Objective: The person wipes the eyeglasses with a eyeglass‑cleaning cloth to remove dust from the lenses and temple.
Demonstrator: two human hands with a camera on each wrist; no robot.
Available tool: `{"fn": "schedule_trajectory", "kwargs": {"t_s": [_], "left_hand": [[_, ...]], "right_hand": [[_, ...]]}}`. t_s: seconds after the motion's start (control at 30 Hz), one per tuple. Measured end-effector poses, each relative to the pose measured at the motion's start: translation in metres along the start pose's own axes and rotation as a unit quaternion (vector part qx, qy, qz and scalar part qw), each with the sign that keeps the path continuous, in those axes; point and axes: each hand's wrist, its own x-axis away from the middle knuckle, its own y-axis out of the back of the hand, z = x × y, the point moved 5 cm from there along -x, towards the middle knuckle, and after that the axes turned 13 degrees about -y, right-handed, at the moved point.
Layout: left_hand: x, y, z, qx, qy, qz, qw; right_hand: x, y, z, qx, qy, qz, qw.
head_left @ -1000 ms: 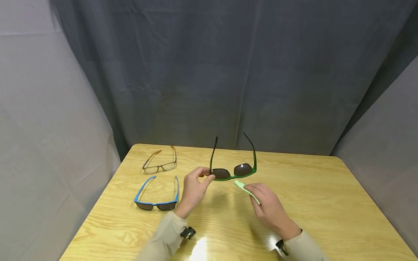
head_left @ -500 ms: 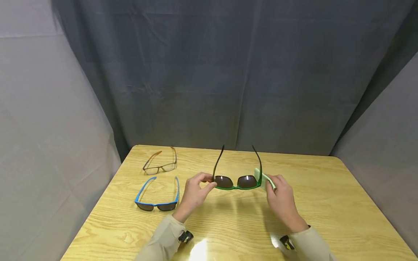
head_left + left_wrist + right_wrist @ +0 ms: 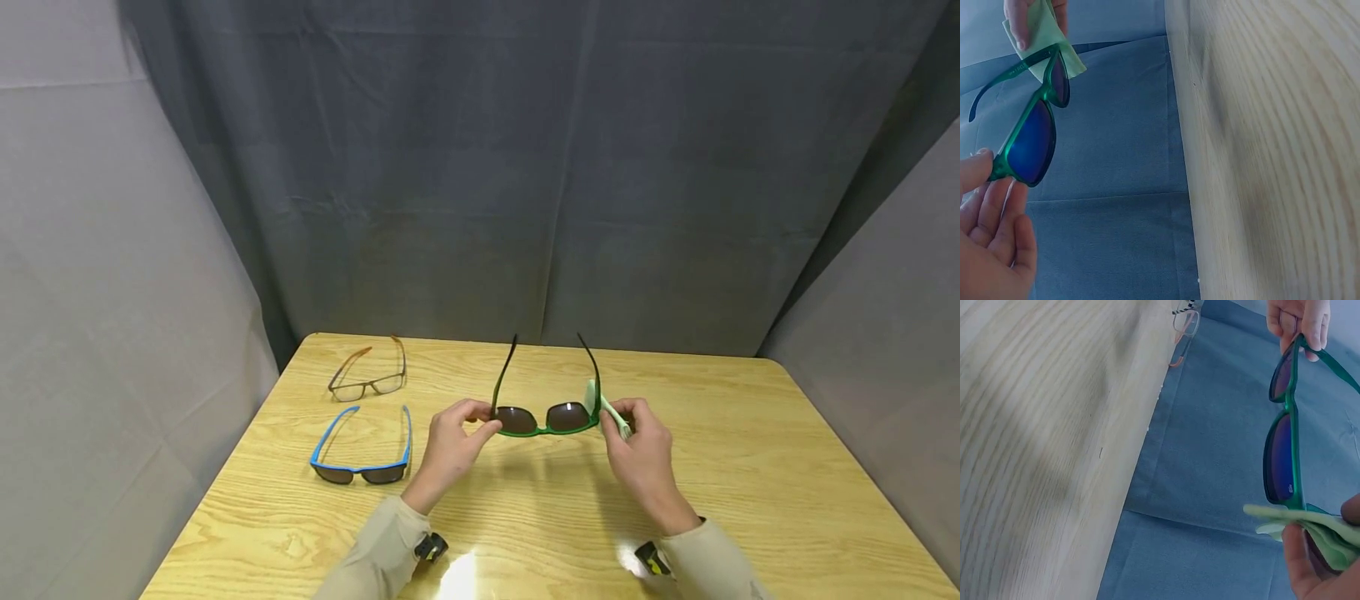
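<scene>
Green-framed sunglasses [image 3: 567, 417] with dark lenses are held up over the table, their temples unfolded and pointing away. My left hand [image 3: 450, 450] pinches the frame's left end between thumb and fingers. At the other end, my right hand [image 3: 643, 454] grips a folded light green cloth [image 3: 1329, 534] against the right hinge and temple. In the left wrist view the lenses [image 3: 1034, 140] look blue from the front, and the cloth [image 3: 1044, 28] lies behind the far temple. Part of that right hinge is hidden behind the cloth in the right wrist view.
Blue sunglasses [image 3: 382, 475] lie unfolded on the wooden table [image 3: 750, 467], left of my left hand. Behind them sit eyeglasses [image 3: 387, 383] with clear lenses and brown temple tips. A dark grey curtain [image 3: 450, 167] hangs at the table's back edge, with pale cloth walls at both sides.
The sunglasses came down slightly and shifted right with my left hand. My right hand moved right and up, bringing the cloth from below the frame to its right hinge.
</scene>
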Motion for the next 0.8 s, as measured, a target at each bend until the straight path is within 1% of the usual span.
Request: {"fn": "schedule_trajectory", "kwargs": {"t_s": [0.1,0.2,0.37,0.5,0.57,0.63,0.73,0.8], "left_hand": [[0.0002,-0.0003,-0.0008,-0.006,0.001,0.006,1.0],[0.0005,-0.0003,-0.0016,-0.012,0.001,0.01,0.9999],[0.0005,-0.0002,-0.0004,-0.006,0.005,0.01,0.9999],[0.0008,0.0,0.0013,0.004,0.009,0.009,0.9999],[0.0009,0.0004,0.0017,0.006,0.011,0.01,0.9999],[0.0009,0.0007,0.0019,0.007,0.012,0.011,0.9999],[0.0006,0.0014,0.0014,0.008,0.01,0.011,0.9999],[0.0004,0.0017,0.0011,0.009,0.008,0.008,0.9999]], "right_hand": [[0.0015,-0.0026,0.0019,-0.018,0.01,0.016,0.9997],[0.0026,-0.0033,0.0041,-0.037,0.036,0.019,0.9985],[0.0051,-0.0033,0.0084,-0.055,0.111,0.015,0.9922],[0.0077,-0.0025,0.0098,-0.072,0.157,0.03,0.9844],[0.0085,-0.0021,0.0094,-0.08,0.166,0.038,0.9822],[0.0088,-0.0015,0.0101,-0.088,0.172,0.036,0.9806],[0.0082,-0.0016,0.0103,-0.092,0.166,0.02,0.9817],[0.0078,-0.002,0.0104,-0.096,0.154,0.005,0.9833]]}}
